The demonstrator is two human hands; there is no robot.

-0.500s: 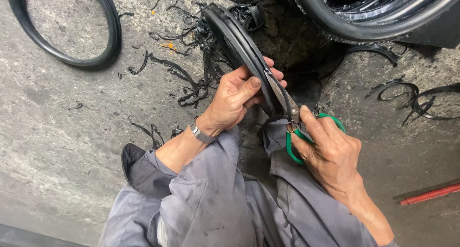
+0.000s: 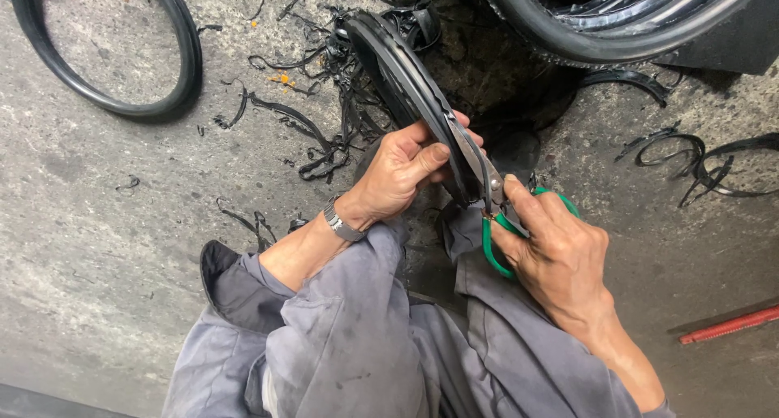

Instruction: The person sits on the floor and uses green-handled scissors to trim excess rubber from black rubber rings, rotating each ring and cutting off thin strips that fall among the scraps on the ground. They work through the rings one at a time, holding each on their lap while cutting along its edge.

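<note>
Rubber strip [image 2: 398,69]: black, curved, edge-on to the camera. Long axis runs from upper left, near the pile of scraps [image 2: 324,134], down and right to the scissors [image 2: 495,215]. Far end rests among the scraps on the concrete floor [image 2: 97,199]; near end is raised between both hands.

Left hand [image 2: 402,174]: just left of the strip, closed on it, thumb pressed along its near face, fingers curled behind the edge. Wrist bent back, a band [image 2: 341,221] on it; grey sleeve pushed up the forearm.

Right hand [image 2: 560,256]: just right of and below the strip's near end, closed around the green scissor handles, knuckles toward the camera, thumb lying over the pivot. The blades point up and left along the strip, metal against its rim; whether they are biting into the rubber cannot be told.

Elsewhere: a rubber ring [image 2: 174,69] lies well left of the strip, a tyre [image 2: 617,36] to its upper right, a red rod [image 2: 730,325] far right and below.
</note>
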